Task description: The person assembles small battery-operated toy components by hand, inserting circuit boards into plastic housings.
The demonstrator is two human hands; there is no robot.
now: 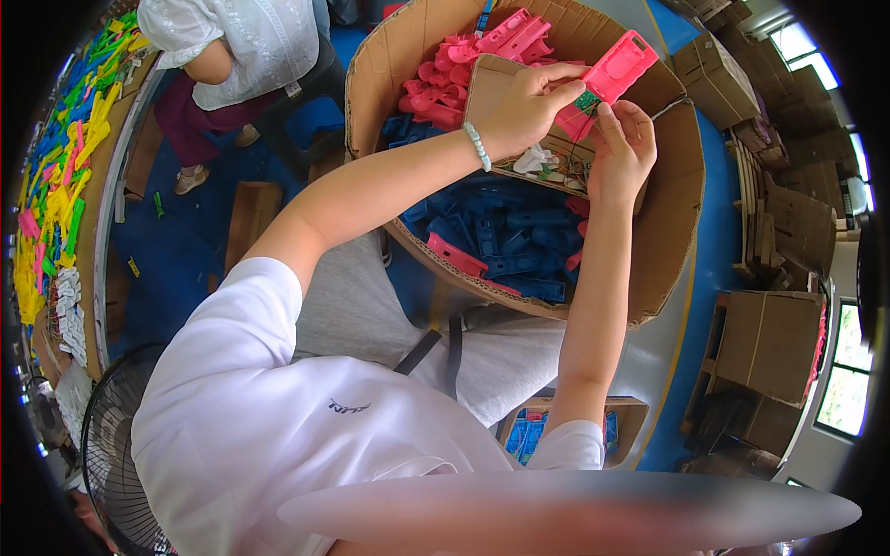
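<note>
A pink plastic housing (623, 67) is held up above the large cardboard box, with a small green circuit board (587, 100) set at its lower part. My left hand (530, 109) grips it from the left, thumb and fingers closed near the board. From the right, my right hand (623, 153) pinches the lower end beside the board. Thin wires seem to hang below. Under my hands, an inner cardboard tray (501, 83) holds white pieces (536, 159) and wires. Exactly what each fingertip touches is partly hidden.
The large cardboard box (681, 213) contains pink shells (440, 88) and blue shells (519, 236). Another person (255, 46) sits at the upper left. A table of colourful plastic parts (69, 185) runs along the left, near a black fan (120, 454). Cartons (769, 343) stand at right.
</note>
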